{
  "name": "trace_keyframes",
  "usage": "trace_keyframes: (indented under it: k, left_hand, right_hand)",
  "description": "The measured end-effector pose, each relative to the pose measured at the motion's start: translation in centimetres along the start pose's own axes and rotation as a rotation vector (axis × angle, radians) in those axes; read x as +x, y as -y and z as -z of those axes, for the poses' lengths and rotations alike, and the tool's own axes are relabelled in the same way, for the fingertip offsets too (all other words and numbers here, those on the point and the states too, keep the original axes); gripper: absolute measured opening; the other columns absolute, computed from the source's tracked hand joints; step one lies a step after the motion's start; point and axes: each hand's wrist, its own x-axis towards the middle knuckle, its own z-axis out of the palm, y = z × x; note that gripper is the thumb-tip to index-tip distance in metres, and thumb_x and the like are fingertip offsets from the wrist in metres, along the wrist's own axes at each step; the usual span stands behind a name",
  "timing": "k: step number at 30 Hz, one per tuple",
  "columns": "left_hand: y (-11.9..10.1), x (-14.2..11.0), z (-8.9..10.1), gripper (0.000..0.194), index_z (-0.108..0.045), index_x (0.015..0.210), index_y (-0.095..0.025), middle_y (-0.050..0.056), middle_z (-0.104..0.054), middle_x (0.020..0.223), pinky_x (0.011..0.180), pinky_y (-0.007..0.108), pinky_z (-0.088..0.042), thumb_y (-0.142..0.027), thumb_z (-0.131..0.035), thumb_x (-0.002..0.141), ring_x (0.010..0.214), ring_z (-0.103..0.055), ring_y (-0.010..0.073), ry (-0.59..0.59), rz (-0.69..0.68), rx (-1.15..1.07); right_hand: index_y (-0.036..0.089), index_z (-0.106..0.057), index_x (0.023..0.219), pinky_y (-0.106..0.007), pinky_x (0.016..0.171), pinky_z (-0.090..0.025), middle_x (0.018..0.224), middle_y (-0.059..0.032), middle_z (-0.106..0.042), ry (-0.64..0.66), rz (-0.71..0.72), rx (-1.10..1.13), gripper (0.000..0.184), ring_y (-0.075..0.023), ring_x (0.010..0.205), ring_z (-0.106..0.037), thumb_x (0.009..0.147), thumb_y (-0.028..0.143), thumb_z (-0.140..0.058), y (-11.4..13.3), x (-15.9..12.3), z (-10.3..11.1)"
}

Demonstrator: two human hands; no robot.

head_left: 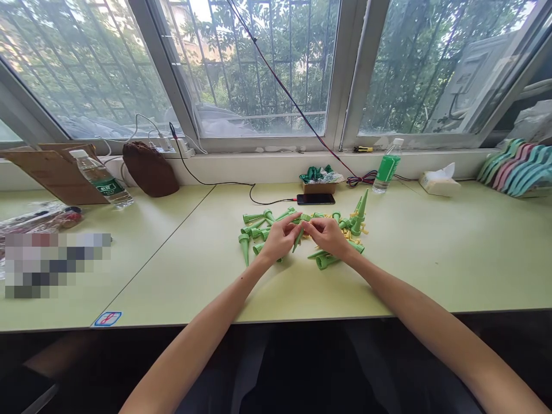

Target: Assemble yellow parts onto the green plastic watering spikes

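Several green plastic cone spikes (254,230) lie scattered on a pale green table (431,253), mixed with small yellow bits (347,234). My left hand (279,237) pinches one green spike (297,238) that hangs down from its fingertips. My right hand (328,234) meets it at the top of that spike, fingers curled and pinched on a small part I cannot make out. More spikes (328,260) lie under my right wrist, and a few stand stacked upright (360,215) just right of the hands.
A black phone (315,199) on a cable and a small cardboard box (319,185) lie behind the pile. A green bottle (387,167), tissue pack (439,181), stacked colored items (517,167), a water bottle (101,179) and brown pouch (149,168) line the window side.
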Motion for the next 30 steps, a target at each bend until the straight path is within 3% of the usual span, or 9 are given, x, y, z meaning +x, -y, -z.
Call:
trace_keyframes:
  k: [5,10,14,24,27,30]
  left_hand:
    - [0.16,0.1,0.13,0.055,-0.06,0.134,-0.014,0.003,-0.068,0.073,0.052,0.026,-0.042,-0.043,-0.059,0.088,0.056,-0.054,0.0129,0.034,0.007,0.07]
    - [0.44,0.27,0.18,0.05,-0.063,0.13,-0.015,0.007,-0.074,0.086,0.069,0.031,-0.052,-0.04,-0.059,0.088,0.076,-0.066,0.0197,0.031,-0.031,0.087]
    - [0.56,0.28,0.2,0.047,-0.063,0.129,-0.015,0.007,-0.074,0.084,0.069,0.032,-0.052,-0.038,-0.057,0.089,0.072,-0.064,0.0188,0.034,-0.031,0.121]
    - [0.35,0.28,0.15,0.041,-0.066,0.124,-0.014,0.003,-0.067,0.071,0.07,0.031,-0.051,-0.031,-0.051,0.09,0.067,-0.059,0.0164,0.048,-0.052,0.17]
    - [0.32,0.24,0.16,0.045,-0.063,0.13,-0.012,0.004,-0.067,0.075,0.07,0.029,-0.051,-0.03,-0.05,0.091,0.07,-0.058,0.0157,0.023,-0.029,0.192]
    - [0.22,0.19,0.16,0.047,-0.061,0.133,-0.012,0.004,-0.066,0.074,0.071,0.028,-0.051,-0.03,-0.048,0.092,0.071,-0.058,0.0153,-0.028,-0.022,0.201]
  right_hand:
    - [0.017,-0.053,0.052,-0.026,0.052,-0.03,0.05,0.0013,-0.047,0.009,-0.011,0.006,0.059,-0.0103,0.052,-0.039,0.089,0.063,-0.054,0.12,-0.02,0.02]
    - [0.016,-0.06,0.055,-0.026,0.053,-0.033,0.054,-0.0017,-0.059,0.024,-0.01,0.025,0.056,-0.0114,0.053,-0.046,0.089,0.059,-0.057,-0.08,-0.04,-0.02]
    - [0.016,-0.064,0.058,-0.026,0.055,-0.036,0.059,-0.0029,-0.064,0.043,-0.009,0.029,0.053,-0.0122,0.054,-0.05,0.09,0.058,-0.057,-0.06,-0.06,-0.01]
    - [0.016,-0.065,0.056,-0.026,0.053,-0.03,0.046,0.0037,-0.043,0.031,0.046,-0.08,0.054,-0.0091,0.049,-0.034,0.091,0.057,-0.057,0.17,-0.18,0.03]
    - [0.016,-0.06,0.057,-0.026,0.052,-0.029,0.049,0.0035,-0.046,-0.006,0.053,-0.069,0.051,-0.0089,0.05,-0.034,0.089,0.056,-0.06,0.08,-0.14,-0.04]
    - [0.017,-0.061,0.073,-0.025,0.051,-0.032,0.056,0.0036,-0.051,-0.053,0.045,-0.001,0.038,-0.0092,0.051,-0.038,0.087,0.052,-0.065,-0.08,-0.13,-0.05]
